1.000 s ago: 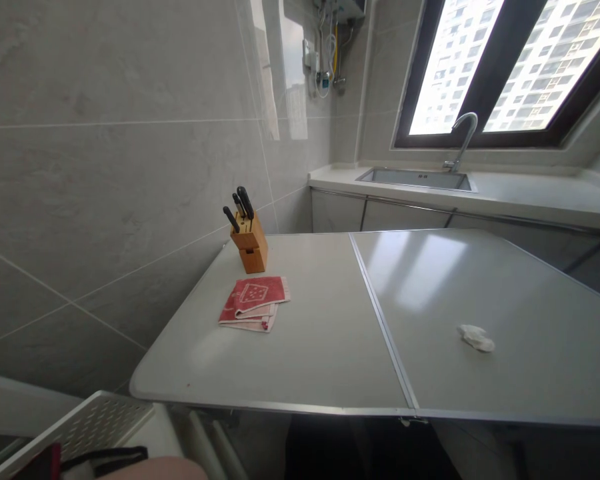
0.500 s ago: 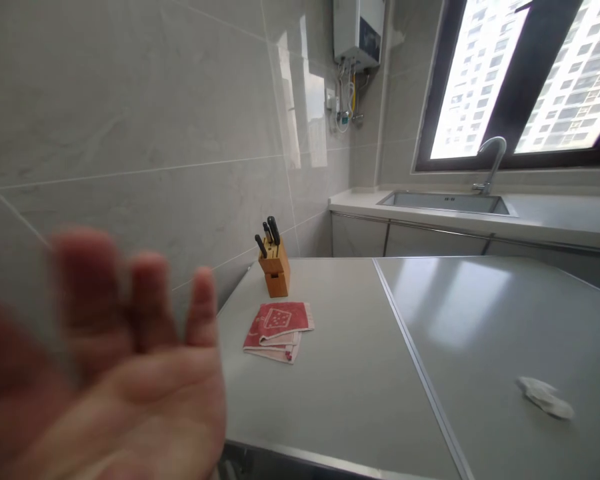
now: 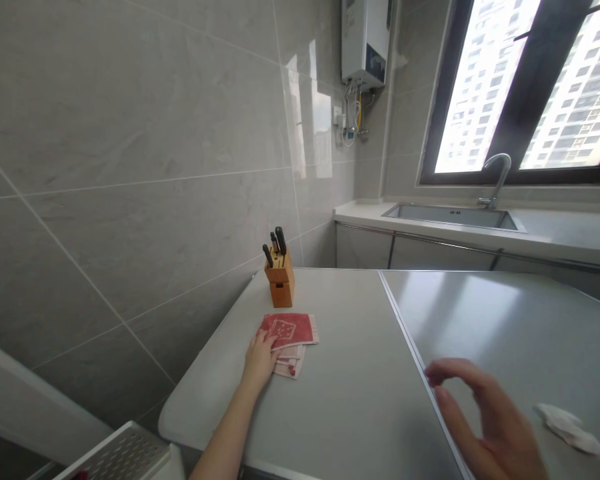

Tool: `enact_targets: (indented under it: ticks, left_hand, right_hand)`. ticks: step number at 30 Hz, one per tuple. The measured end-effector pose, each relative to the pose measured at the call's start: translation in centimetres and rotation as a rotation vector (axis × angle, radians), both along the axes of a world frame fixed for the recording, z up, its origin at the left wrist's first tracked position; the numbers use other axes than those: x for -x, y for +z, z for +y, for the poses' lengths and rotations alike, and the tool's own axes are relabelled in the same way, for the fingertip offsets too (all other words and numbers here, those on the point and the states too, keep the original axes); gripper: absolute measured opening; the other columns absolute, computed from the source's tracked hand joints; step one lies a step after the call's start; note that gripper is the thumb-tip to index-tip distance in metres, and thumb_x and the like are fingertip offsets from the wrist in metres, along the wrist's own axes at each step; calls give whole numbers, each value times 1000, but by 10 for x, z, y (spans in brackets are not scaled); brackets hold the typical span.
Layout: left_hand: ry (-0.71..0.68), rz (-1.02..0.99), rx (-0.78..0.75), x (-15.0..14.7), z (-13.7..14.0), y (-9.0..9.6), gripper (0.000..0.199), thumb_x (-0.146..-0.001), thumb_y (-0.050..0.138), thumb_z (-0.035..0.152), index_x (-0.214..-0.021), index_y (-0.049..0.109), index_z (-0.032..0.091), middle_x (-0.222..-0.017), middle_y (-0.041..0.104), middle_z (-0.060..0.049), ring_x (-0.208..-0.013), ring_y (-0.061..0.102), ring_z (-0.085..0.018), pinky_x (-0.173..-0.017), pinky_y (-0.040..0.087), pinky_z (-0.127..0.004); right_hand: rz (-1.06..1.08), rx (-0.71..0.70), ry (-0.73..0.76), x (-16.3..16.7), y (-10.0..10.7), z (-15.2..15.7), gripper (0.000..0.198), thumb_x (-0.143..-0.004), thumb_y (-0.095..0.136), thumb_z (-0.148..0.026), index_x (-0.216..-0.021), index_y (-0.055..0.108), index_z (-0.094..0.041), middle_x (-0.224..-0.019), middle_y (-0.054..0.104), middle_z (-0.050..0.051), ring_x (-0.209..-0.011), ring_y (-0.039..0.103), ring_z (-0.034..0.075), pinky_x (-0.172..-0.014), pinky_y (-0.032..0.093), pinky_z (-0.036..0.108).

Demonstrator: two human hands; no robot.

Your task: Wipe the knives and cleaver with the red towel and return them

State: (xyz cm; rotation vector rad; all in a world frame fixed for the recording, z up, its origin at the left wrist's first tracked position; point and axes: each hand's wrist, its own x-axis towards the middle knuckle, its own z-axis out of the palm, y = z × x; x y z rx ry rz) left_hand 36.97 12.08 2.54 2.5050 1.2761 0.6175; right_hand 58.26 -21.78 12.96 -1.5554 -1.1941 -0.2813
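A folded red-and-pink towel [image 3: 291,331] lies on the white tabletop, its top layer showing a pale square pattern. At its left edge, my left hand [image 3: 261,357] reaches onto the cloth with its fingers curled over it; the thumb is mostly hidden. Above the table's right part hangs my right hand [image 3: 485,420], slightly blurred, thumb and forefinger apart in a curve with nothing between them. To its right lies a crumpled white tissue or cloth [image 3: 569,428]. Just behind the towel stands a wooden knife block [image 3: 281,283] with several black-handled knives in it.
A metal strip [image 3: 405,327] runs across the white table [image 3: 350,400]. Grey tiled wall borders its left side. Beyond are a counter with a sink [image 3: 450,215] and tap [image 3: 500,177]. A white perforated rack or basket [image 3: 130,453] sits at lower left.
My left hand has gone from close before the camera, palm showing, down to the towel. My right hand has come into view at lower right. The view has tilted slightly up.
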Motion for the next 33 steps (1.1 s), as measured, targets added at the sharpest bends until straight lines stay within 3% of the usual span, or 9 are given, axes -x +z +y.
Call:
enact_targets:
  ticks: [5, 10, 16, 20, 22, 25, 27, 30, 33]
  left_hand:
    - [-78, -234, -17, 9, -7, -2, 20, -82, 48, 18, -83, 68, 16, -91, 62, -8, -88, 62, -20, -85, 48, -34]
    - [15, -490, -77, 16, -27, 10, 23, -85, 50, 33, -83, 67, 18, -89, 62, -8, -92, 60, -24, -87, 47, -39]
    - [-11, -555, -8, 18, -48, 47, 22, -83, 55, 38, -78, 65, 19, -108, 59, -11, -104, 57, -26, -94, 43, -40]
    - [-123, -635, 175, 12, -64, 65, 21, -80, 60, 38, -77, 64, 18, -98, 64, -10, -96, 61, -23, -88, 48, -36]
    - [-142, -696, 233, 8, -75, 76, 21, -79, 61, 38, -78, 63, 17, -95, 64, -9, -94, 62, -22, -88, 48, -35]
    - [-190, -774, 284, 0, -97, 101, 19, -79, 61, 34, -84, 65, 16, -103, 60, -10, -102, 59, -21, -90, 49, -32]
    - [-268, -797, 312, -3, -111, 118, 22, -79, 59, 30, -94, 66, 16, -111, 58, -11, -108, 57, -21, -92, 49, -30]
    - [-330, -816, 309, -3, -125, 136, 30, -78, 56, 25, -107, 63, 18, -117, 56, -10, -111, 56, -21, -92, 49, -30]
    - [-257, -767, 172, 4, -126, 142, 23, -82, 55, 26, -100, 67, 19, -108, 62, -8, -101, 59, -20, -87, 50, -29]
  right_hand:
    - [-72, 348, 332, 23, -23, 41, 20, -88, 48, -23, -106, 57, -26, -91, 64, 5, -85, 63, 19, -77, 51, 30]
    - [-33, 562, 458, 34, -46, 68, 24, -89, 42, -21, -105, 60, -25, -99, 63, 7, -94, 61, 21, -85, 48, 34]
    - [-31, 634, 427, 49, -60, 92, 34, -83, 46, -16, -114, 57, -24, -110, 59, 8, -104, 57, 23, -92, 44, 37]
    - [-17, 646, 429, 59, -70, 98, 44, -80, 48, -17, -123, 52, -25, -121, 55, 9, -114, 52, 24, -99, 40, 38]
    - [29, 616, 399, 65, -76, 103, 57, -79, 53, -21, -134, 41, -24, -135, 46, 10, -125, 43, 25, -105, 35, 41]
    - [118, 526, 310, 72, -83, 117, 94, -67, 69, -32, -145, 19, -19, -148, 28, 15, -137, 26, 31, -110, 27, 48]
    - [194, 400, 276, 75, -84, 129, 104, -61, 74, -37, -145, 18, -17, -148, 29, 16, -137, 26, 33, -110, 27, 50]
    - [387, 206, 287, 73, -75, 141, 59, -74, 63, -36, -129, 48, -20, -129, 54, 12, -120, 49, 28, -101, 39, 43]
    - [554, 158, 418, 63, -57, 140, 22, -79, 57, -31, -96, 67, -21, -93, 71, 5, -90, 63, 24, -82, 49, 35]
